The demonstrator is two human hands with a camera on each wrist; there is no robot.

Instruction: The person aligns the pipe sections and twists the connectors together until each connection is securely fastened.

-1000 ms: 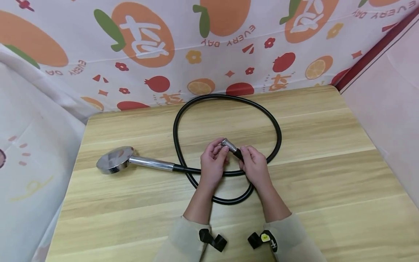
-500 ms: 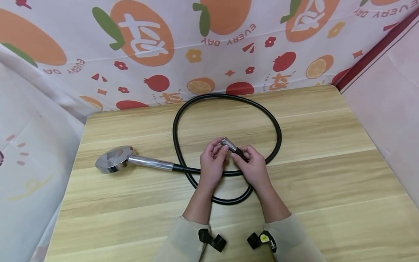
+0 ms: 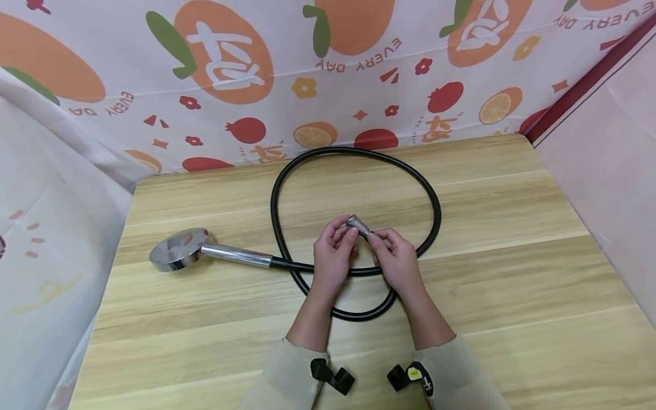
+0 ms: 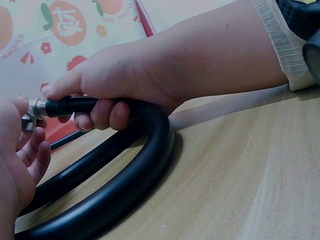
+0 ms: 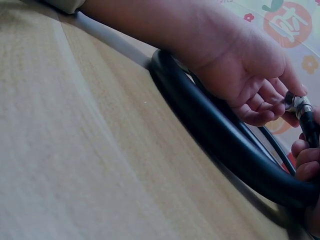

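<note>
In the head view my left hand (image 3: 332, 256) pinches a silver metal fitting (image 3: 359, 225) between thumb and fingers. This fitting caps one end of a black shower hose (image 3: 434, 210). My right hand (image 3: 400, 262) grips the hose just below the metal, and its thumb lies close to the fitting. The left wrist view shows the right fingers (image 4: 102, 114) curled round the black hose end. Seen from the right wrist, the left thumb and fingertips meet the elbow-shaped metal piece (image 5: 300, 105). A chrome shower head (image 3: 179, 250) lies to the left, joined to the hose's other end.
The hose loops over the wood-grain table (image 3: 512, 273) behind and beneath the hands. A fruit-print cloth (image 3: 307, 91) hangs along the back edge. Pale cloth (image 3: 51, 216) hangs at the left and a pale panel (image 3: 615, 142) stands at the right.
My right thumb and fingers have shifted along the hose end toward the metal fitting, now covering most of the black part there. The left hand, shower head and hose loop stay in place.
</note>
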